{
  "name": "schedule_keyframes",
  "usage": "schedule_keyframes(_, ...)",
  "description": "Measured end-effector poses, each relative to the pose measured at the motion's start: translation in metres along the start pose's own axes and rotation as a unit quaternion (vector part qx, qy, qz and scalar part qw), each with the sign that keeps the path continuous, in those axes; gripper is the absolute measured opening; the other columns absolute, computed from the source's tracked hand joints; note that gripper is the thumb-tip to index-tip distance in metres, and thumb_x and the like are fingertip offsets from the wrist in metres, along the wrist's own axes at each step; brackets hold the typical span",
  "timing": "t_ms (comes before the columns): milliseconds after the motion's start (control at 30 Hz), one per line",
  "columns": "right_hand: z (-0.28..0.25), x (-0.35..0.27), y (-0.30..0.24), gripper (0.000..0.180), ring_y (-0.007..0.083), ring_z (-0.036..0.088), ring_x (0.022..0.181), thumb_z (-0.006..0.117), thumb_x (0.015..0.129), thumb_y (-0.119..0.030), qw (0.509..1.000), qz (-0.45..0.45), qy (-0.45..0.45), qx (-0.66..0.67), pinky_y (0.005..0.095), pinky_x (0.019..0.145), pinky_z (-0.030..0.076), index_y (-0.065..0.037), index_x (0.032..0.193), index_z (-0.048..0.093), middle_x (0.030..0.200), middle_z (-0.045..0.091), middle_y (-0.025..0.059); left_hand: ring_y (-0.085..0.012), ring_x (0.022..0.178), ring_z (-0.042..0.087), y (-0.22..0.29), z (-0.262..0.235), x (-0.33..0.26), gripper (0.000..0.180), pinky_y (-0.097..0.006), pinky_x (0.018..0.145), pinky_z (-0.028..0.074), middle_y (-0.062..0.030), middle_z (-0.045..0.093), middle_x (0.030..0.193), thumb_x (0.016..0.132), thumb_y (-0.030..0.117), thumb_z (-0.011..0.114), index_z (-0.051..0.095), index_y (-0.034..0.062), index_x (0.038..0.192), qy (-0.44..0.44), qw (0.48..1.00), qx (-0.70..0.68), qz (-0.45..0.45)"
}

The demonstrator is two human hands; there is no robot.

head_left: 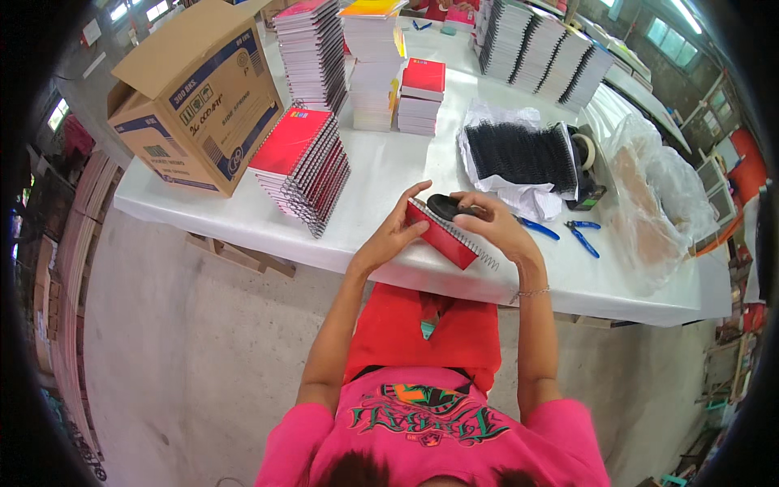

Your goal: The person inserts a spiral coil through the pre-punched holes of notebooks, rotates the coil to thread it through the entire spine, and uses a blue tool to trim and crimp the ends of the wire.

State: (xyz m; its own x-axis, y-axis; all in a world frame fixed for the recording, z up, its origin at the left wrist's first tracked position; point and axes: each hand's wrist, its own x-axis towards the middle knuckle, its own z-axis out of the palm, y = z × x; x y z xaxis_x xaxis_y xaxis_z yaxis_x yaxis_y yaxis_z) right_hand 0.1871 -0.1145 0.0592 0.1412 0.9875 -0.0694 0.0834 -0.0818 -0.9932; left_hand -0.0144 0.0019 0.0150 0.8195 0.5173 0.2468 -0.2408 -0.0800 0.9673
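A small red notebook [442, 238] is held tilted over the white table's [381, 174] near edge. My left hand [395, 234] grips its left end. My right hand [487, 223] rests on its upper right side and holds a dark tool [445, 206] against it. A metal spiral wire [480, 253] runs along the notebook's right edge and sticks out at its lower end.
A leaning stack of red spiral notebooks [304, 166] lies to the left, beside an open cardboard box [195, 93]. Taller notebook stacks [377, 61] stand behind. Black spirals on white paper [519, 154], a tape dispenser [586, 166], blue-handled pliers [583, 235] and a plastic bag [649, 203] sit right.
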Motion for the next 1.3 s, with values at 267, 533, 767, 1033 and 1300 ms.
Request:
schedule_keyframes(267,-0.004,0.002,0.034,0.04,0.0337,0.055,0.118,0.081,0.077,-0.022,0.917,-0.194,0.232,-0.259,0.0396,0.102,0.04,-0.005,0.108,0.061,0.121,0.06,0.0177,-0.0092,0.1,0.051,-0.019,0.024,-0.005,0.042,-0.023,0.087,0.044,-0.0036,0.054,0.114,0.092,0.005,0.06,0.048,0.0062,0.132,0.136,0.99,-0.024,-0.009)
schedule_keyframes(533,-0.078,-0.079,0.094,0.059,0.0423,0.05,0.12,0.074,0.083,-0.038,0.767,-0.127,0.35,-0.522,0.0499,0.101,0.038,-0.004,0.128,0.056,0.131,0.053,0.0272,-0.0129,0.101,0.052,-0.013,0.039,-0.015,0.022,-0.026,0.089,0.041,-0.0059,0.058,0.11,0.095,0.013,0.06,0.057,0.0027,0.114,0.232,0.963,0.112,0.082)
schedule_keyframes(767,-0.047,-0.084,0.07,0.046,0.0348,0.052,0.11,0.067,0.09,-0.023,0.786,-0.071,0.435,-0.434,0.0417,0.098,0.039,-0.002,0.128,0.051,0.117,0.054,0.0196,-0.0067,0.085,0.044,-0.009,0.038,-0.015,0.021,-0.022,0.074,0.039,-0.0012,0.054,0.103,0.095,0.013,0.06,0.056,0.0035,0.114,0.23,0.971,0.059,0.019)
schedule_keyframes(1033,0.063,-0.069,0.023,0.042,0.027,0.054,0.103,0.065,0.091,-0.017,0.936,-0.123,0.28,-0.173,0.0353,0.092,0.044,0.0,0.126,0.049,0.113,0.053,0.0157,-0.013,0.096,0.054,-0.008,0.04,-0.016,0.021,-0.028,0.086,0.043,-0.0075,0.058,0.102,0.097,0.012,0.057,0.054,0.0005,0.113,0.245,0.955,0.139,0.096)
schedule_keyframes(1300,0.097,-0.045,0.029,0.045,0.0286,0.055,0.107,0.066,0.091,-0.016,0.936,-0.176,0.279,-0.12,0.0371,0.094,0.045,0.002,0.128,0.047,0.115,0.051,0.0172,-0.0117,0.082,0.051,-0.019,0.05,-0.016,0.02,-0.027,0.073,0.042,-0.0062,0.057,0.093,0.099,0.021,0.056,0.052,0.0021,0.105,0.3,0.947,0.087,0.081)
